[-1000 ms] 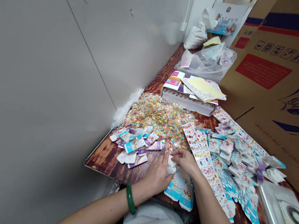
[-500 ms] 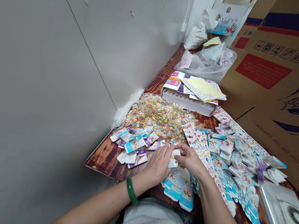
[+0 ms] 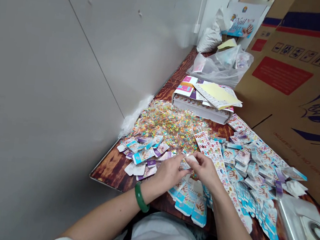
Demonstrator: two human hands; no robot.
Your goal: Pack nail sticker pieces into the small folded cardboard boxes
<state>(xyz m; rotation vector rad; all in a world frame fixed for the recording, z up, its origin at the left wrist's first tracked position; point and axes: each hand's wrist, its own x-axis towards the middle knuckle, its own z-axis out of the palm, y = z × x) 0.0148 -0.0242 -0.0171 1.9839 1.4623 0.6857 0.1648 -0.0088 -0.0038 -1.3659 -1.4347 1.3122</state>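
Between my two hands is a small white sticker card (image 3: 191,159), partly hidden by the fingers. My left hand (image 3: 170,171), with a green bangle at the wrist, pinches its near left side. My right hand (image 3: 204,170) grips the opposite edge with thumb and fingertips. Just below the hands lie flat blue nail-sticker boxes (image 3: 188,200), fanned out at the table edge. Beyond the fingers spreads a heap of small clear packets (image 3: 174,123) with bright coloured bits. Left of my left hand is a loose pile of small boxes (image 3: 144,155).
A strip of sticker sheets (image 3: 215,157) runs right of the hands, beside many small boxes (image 3: 247,161). Farther back stand an open carton of sheets (image 3: 204,111) and a plastic bag (image 3: 220,67). A large cardboard box (image 3: 290,96) borders the right, a grey wall (image 3: 82,68) the left.
The white card has tilted and sits more covered by my fingers. My right hand's fingers have closed nearer its top edge, and my left thumb now reaches under it.
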